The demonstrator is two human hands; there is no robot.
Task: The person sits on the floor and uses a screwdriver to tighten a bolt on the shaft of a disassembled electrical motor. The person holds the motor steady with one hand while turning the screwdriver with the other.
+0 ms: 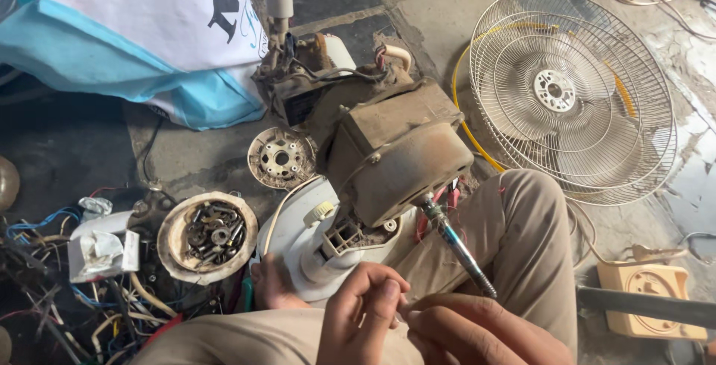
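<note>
At lower left of the frame, one round, rust-stained dish full of dark metal nuts and washers (208,237) sits beside a tangle of coloured wires (60,290), with one perforated plastic disc (281,158) above it. At centre, one dusty, boxy fan motor housing (391,152) lies tilted on a white plastic base (298,227), its steel shaft (455,244) running lower right from the housing towards the hands. The left hand (363,319) is curled, thumb pressed to forefinger, meeting the right hand (477,331), pinching something too small to tell; two round wire guards (574,93) lie stacked at upper right.
</note>
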